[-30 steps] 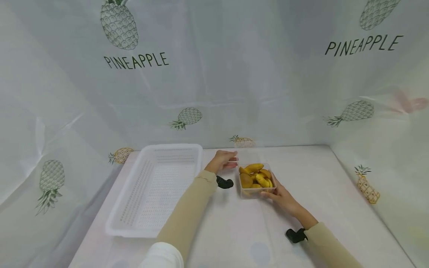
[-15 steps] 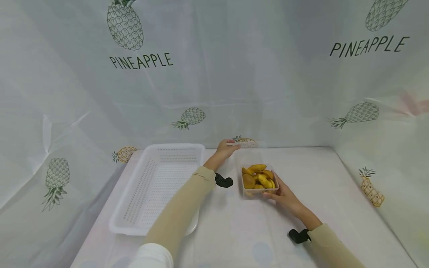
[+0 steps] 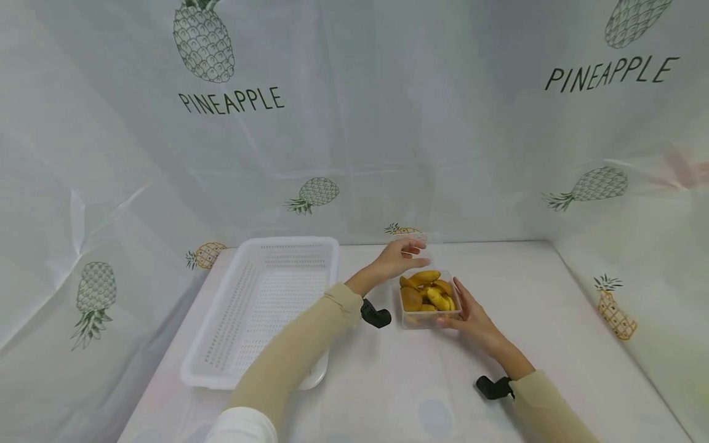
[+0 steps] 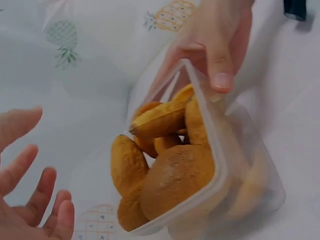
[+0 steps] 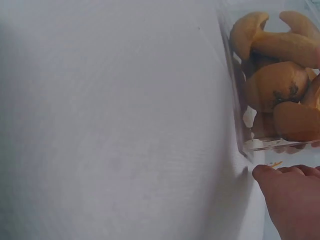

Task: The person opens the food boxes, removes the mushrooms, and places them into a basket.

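Pale table (image 3: 554,320): white basket (image 3: 266,301) left of fruit tub (image 3: 426,301), right grip (image 3: 471,317) clasping it, left grip (image 3: 401,258) slack above.

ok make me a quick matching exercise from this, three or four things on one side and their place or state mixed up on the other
Things:
1. white basket
2. clear box
3. left hand
4. right hand

Places or states:
a. grips the box's near right side
b. empty, on the left of the table
c. open, raised above the box's far edge
d. full of yellow-brown fruit

Pairs: 1-b, 2-d, 3-c, 4-a
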Demonstrator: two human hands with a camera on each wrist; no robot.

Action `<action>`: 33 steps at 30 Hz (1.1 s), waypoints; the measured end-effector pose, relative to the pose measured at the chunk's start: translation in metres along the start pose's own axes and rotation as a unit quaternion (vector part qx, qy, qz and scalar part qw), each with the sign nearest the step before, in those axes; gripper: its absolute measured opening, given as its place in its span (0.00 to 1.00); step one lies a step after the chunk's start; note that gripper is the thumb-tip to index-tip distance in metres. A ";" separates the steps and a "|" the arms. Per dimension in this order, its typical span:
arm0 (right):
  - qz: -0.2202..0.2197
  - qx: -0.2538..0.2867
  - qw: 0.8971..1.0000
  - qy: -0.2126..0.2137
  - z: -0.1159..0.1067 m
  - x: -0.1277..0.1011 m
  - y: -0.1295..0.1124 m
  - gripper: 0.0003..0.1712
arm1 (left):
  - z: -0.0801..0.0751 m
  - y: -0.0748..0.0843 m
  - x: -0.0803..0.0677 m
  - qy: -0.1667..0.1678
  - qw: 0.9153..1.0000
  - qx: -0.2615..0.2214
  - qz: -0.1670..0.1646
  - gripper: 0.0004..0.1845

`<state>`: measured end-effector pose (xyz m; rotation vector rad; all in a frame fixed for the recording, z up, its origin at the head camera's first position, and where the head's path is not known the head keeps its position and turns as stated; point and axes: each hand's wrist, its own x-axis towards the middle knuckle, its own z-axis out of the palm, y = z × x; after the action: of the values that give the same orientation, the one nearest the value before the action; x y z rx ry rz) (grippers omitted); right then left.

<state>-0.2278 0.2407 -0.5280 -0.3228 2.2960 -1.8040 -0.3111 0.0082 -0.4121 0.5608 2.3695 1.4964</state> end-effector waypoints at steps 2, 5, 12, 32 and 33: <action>0.001 0.001 1.000 0.002 0.000 0.000 0.001 0.62 | 0.003 -0.004 -0.001 -0.040 0.998 0.029 0.029 0.23; -0.003 0.002 1.000 0.004 0.001 0.002 0.003 0.61 | 0.008 -0.008 -0.003 -0.095 0.992 0.057 0.059 0.23; -0.012 -0.006 1.000 0.003 0.005 0.004 0.005 0.62 | 0.022 -0.018 -0.008 -0.183 0.973 0.092 0.102 0.24; -0.047 0.014 0.999 -0.024 0.006 0.005 0.010 0.57 | 0.037 -0.019 -0.004 -0.158 0.949 0.219 0.160 0.13; -0.049 0.011 0.998 -0.026 0.006 0.005 0.010 0.57 | 0.037 -0.019 -0.003 -0.157 0.951 0.215 0.160 0.13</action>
<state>-0.2313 0.2363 -0.5395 -0.4813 2.2597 -1.8430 -0.2957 0.0288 -0.4452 1.2354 2.4251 0.8913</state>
